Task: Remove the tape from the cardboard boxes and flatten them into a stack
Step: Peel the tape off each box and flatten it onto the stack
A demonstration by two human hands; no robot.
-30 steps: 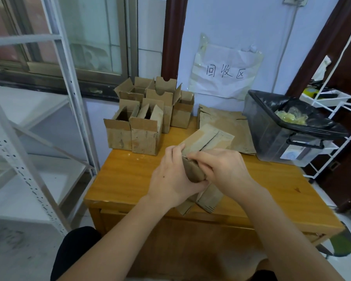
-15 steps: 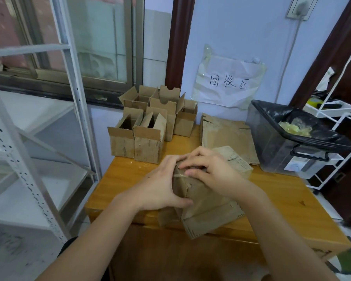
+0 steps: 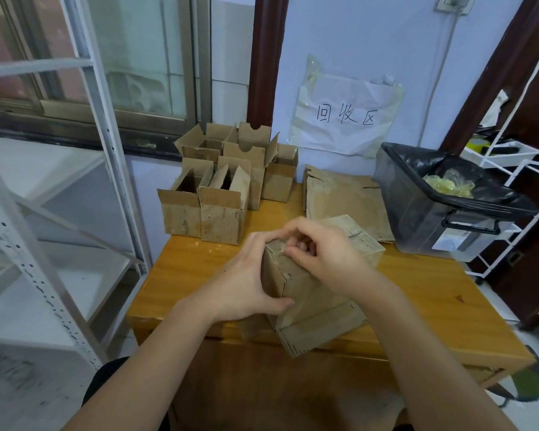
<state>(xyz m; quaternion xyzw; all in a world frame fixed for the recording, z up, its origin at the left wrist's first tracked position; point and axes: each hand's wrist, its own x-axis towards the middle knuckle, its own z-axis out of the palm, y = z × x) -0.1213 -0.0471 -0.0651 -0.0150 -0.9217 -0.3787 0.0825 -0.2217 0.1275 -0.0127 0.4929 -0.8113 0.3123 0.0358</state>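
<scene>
A brown cardboard box (image 3: 305, 293) lies tilted over the front edge of the wooden table (image 3: 199, 269). My left hand (image 3: 246, 281) grips its left side, thumb along the lower face. My right hand (image 3: 327, 256) rests on top, fingers curled and picking at the box's upper corner; any tape there is too small to make out. Several open-topped boxes (image 3: 221, 194) stand in a cluster at the back left. Flattened cardboard (image 3: 346, 200) lies in a pile at the back, partly behind my right hand.
A dark bin (image 3: 436, 213) lined with a black bag holds crumpled yellowish tape at the table's right. A white metal shelf frame (image 3: 84, 169) stands to the left, a white wire rack (image 3: 511, 169) to the right. A paper sign hangs on the wall.
The box turned from a flattened-looking bundle in both hands to a squared-up box held tilted. My right hand moved onto its top corner. The view drew closer to the table.
</scene>
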